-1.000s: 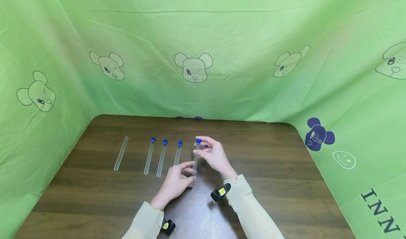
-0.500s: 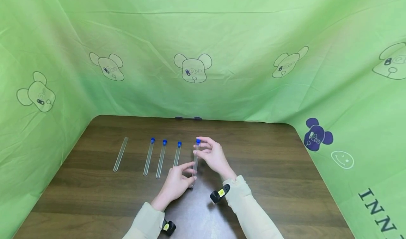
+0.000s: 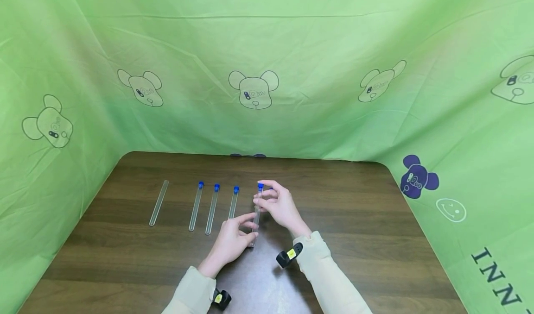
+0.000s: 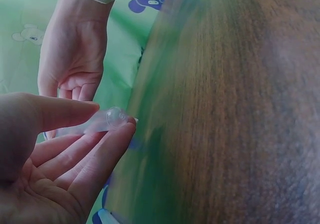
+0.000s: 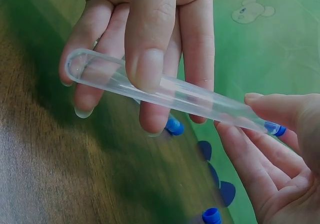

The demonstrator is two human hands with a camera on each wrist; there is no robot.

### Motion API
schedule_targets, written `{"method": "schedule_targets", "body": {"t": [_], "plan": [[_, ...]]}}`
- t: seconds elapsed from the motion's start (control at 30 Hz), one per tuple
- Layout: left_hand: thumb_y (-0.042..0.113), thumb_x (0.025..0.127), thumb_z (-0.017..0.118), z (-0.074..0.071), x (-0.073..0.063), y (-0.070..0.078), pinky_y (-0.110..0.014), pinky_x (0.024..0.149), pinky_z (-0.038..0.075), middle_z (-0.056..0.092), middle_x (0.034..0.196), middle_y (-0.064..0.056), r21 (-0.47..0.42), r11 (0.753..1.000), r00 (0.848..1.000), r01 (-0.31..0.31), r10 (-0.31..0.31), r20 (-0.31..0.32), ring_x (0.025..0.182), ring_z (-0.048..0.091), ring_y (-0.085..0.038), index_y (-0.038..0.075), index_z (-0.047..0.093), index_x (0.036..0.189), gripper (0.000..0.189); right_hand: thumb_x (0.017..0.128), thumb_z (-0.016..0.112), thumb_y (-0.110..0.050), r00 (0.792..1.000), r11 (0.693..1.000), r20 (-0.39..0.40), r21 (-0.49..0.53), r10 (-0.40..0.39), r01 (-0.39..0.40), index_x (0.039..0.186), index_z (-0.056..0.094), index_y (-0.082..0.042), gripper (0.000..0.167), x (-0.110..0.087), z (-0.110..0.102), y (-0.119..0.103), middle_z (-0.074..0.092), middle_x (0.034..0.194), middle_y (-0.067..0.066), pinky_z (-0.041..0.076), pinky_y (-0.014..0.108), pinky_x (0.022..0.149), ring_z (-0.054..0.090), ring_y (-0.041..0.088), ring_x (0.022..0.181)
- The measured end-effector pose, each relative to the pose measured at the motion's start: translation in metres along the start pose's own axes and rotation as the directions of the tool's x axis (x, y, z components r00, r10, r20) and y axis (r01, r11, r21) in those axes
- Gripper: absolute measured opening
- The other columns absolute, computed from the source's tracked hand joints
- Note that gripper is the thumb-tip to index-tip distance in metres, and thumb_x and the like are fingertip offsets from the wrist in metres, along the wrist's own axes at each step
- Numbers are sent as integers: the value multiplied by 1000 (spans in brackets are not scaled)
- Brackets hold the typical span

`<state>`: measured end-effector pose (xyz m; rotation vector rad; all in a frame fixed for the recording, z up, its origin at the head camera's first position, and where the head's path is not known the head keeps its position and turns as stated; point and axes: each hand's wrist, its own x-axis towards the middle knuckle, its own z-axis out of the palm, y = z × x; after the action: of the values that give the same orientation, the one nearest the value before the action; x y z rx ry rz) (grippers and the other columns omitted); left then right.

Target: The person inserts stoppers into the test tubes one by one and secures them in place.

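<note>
In the head view, a clear test tube (image 3: 257,216) with a blue cap (image 3: 260,185) slants between both hands, over the table's middle. The left hand (image 3: 231,240) pinches its lower part between thumb and fingers; the right hand (image 3: 281,206) pinches it just below the cap. Seen from the right wrist, the tube (image 5: 195,96) lies across the left hand's fingers, its rounded end to the left and nothing visible inside it. The left wrist view shows that rounded end (image 4: 116,118) at the left fingertips.
Left of the hands lie three blue-capped test tubes (image 3: 212,210) on the brown wooden table (image 3: 359,240); the left hand partly covers the nearest. An uncapped tube (image 3: 159,203) lies farther left. A small blue thing (image 3: 271,189) shows behind the right hand. Green cloth (image 3: 317,119) hangs behind.
Almost nothing: both hands keep hold of the same test tube in the same spot, and the tubes on the table lie as before.
</note>
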<state>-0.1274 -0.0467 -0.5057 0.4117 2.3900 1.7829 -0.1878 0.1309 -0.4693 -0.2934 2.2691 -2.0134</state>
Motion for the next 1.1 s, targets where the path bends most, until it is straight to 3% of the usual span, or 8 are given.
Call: {"method": "schedule_targets", "body": {"t": [0.57,0.9,1.1], "plan": [[-6,88,72,0,0,0,-28,55,56,74,102,-15,10,1000,1000,-13,13,-3,61,71,-20,-5,60,136,50,89,75,5,999,998,-32,61,-16,18,132,62,-4,46,1,-1,9,75,97,18,61,38,67,74,28,81],[-6,88,72,0,0,-1,-28,55,56,74,103,-15,4,1000,1000,-8,8,-2,62,71,-21,-5,59,137,50,87,76,6,999,996,-42,85,11,-7,132,61,-1,48,1,0,6,74,98,23,61,39,67,74,35,82],[-6,88,72,0,0,0,-27,55,55,74,103,-15,-6,1000,1000,-3,3,2,63,72,-24,-5,59,137,50,87,73,11,999,996,-38,79,34,-31,131,60,6,46,-5,2,-17,72,99,28,60,44,70,73,41,86]]}}
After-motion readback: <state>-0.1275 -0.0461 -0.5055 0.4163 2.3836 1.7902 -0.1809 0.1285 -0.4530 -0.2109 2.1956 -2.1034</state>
